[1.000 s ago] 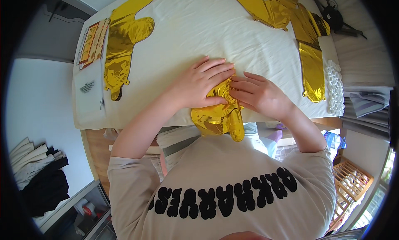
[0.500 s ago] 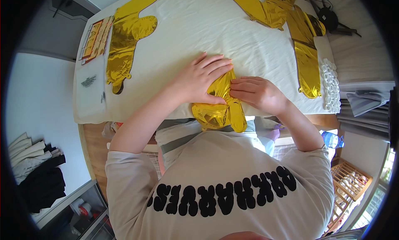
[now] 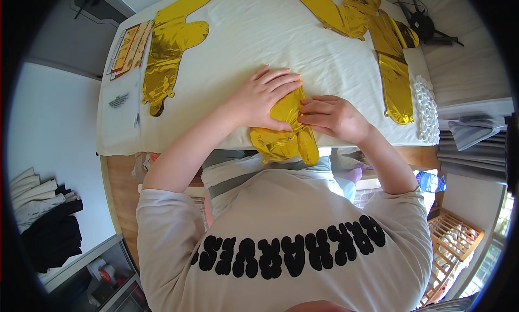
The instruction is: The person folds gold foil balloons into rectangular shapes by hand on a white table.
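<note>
A flat gold foil balloon (image 3: 278,143) lies at the near edge of the white-covered surface, its lower end hanging a little over the edge. My left hand (image 3: 265,99) rests flat across its upper left part, fingers stretched out and thumb apart. At the balloon's right side, my right hand (image 3: 338,118) has its fingertips bunched together on the foil. Creases run through the foil beside those fingertips. Part of the balloon is hidden under my left palm.
Another gold foil balloon (image 3: 165,55) lies at the left, beside a printed packet (image 3: 131,49) and a clear plastic bag (image 3: 120,115). More gold foil balloons (image 3: 394,85) lie at the right, near white rings (image 3: 426,109) and a black device with antennas (image 3: 421,24).
The whole view has shifted slightly. My left hand stays spread on the balloon, and my right fingertips stay at its right edge, with the foil bunched a little more there.
</note>
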Demonstrator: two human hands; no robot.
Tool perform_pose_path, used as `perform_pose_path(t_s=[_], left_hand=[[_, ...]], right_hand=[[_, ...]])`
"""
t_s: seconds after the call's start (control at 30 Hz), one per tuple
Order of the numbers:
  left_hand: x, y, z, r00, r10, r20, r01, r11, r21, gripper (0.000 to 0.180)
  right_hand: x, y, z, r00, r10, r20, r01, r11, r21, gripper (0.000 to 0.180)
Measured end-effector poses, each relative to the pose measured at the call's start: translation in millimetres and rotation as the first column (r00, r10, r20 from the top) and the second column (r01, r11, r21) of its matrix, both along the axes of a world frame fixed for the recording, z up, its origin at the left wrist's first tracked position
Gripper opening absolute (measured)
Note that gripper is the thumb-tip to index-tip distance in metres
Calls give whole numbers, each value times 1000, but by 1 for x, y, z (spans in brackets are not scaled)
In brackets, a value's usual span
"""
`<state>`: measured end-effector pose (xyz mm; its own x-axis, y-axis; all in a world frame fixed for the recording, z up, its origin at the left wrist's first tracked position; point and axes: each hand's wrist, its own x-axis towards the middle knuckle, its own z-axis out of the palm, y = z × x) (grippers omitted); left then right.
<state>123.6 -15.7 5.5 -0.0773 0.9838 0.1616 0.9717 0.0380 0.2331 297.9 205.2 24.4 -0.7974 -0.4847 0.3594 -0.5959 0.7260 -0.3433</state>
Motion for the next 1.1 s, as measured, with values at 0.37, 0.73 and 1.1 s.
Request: perform_pose_path(t_s=[0.37, 0.73, 1.1], left_hand=[[-3, -1, -20, 986, 2, -167, 7, 998, 55, 91], [20, -16, -3, 974, 121, -192, -87, 981, 174, 76], [82, -97, -3, 992, 110, -59, -89, 954, 285, 64]], right_hand=[[0, -14, 3, 991, -132, -36, 131, 991, -22, 14], [9, -35, -14, 928, -362, -91, 355, 931, -86, 16], [10, -35, -10, 942, -330, -58, 322, 940, -112, 14]])
